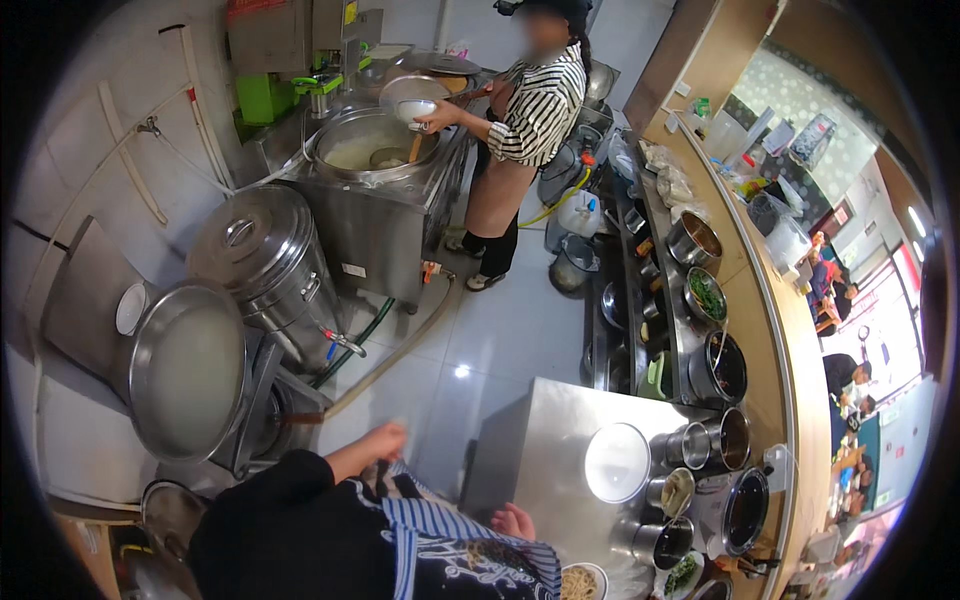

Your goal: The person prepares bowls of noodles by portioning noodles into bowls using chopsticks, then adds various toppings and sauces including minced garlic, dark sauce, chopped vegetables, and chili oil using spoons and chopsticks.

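My left hand (386, 441) is in front of my body, above the tiled floor. Its fingers are curled and slightly blurred, and I see nothing in them. Close to the striped edge of my apron (450, 517) is my right hand (514, 521), partly hidden, with its fingers bent. The steel worktop (551, 450) lies just beyond it. A white round plate or bowl (616, 463) rests on that worktop. Lower down, a bowl of noodles (581, 582) stands beside my apron.
A co-worker (536, 112) holds a white bowl (415, 111) over a large steel pot (375, 146). Left are a lidded steel barrel (251, 240) and a wide basin (187, 367) of cloudy liquid. Several steel containers (686, 446) line the right. A hose (397, 360) crosses the floor.
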The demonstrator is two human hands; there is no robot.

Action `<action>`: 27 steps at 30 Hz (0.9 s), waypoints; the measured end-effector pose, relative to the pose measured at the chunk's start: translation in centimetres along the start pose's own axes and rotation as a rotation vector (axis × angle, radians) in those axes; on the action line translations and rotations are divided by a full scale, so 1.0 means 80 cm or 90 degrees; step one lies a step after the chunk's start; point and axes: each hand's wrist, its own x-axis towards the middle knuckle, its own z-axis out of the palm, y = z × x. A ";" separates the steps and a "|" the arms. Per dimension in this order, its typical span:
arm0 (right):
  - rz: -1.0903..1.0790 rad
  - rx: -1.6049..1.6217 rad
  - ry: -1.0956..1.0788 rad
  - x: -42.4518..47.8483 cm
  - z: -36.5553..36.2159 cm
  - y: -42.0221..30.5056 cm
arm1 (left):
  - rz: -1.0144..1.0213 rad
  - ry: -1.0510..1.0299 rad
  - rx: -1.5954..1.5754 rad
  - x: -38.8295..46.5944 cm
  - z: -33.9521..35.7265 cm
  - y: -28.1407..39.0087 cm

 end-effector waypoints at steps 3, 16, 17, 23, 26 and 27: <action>0.008 -0.011 0.010 0.032 0.014 -0.014 | 0.004 0.003 0.091 0.050 -0.028 -0.010; 0.045 -0.117 0.049 0.172 0.243 -0.063 | 0.158 0.041 0.979 0.253 -0.319 -0.099; 0.030 -0.106 0.028 0.177 0.243 -0.059 | 0.178 0.032 0.999 0.268 -0.328 -0.088; 0.053 -0.149 0.122 0.202 0.248 -0.076 | 0.314 -0.130 0.972 0.335 -0.311 -0.030; -0.002 -0.183 0.108 0.210 0.267 -0.106 | 0.211 -0.061 0.778 0.384 -0.298 -0.037; -0.079 -0.227 0.063 0.226 0.257 -0.099 | 0.150 -0.010 0.658 0.384 -0.287 -0.037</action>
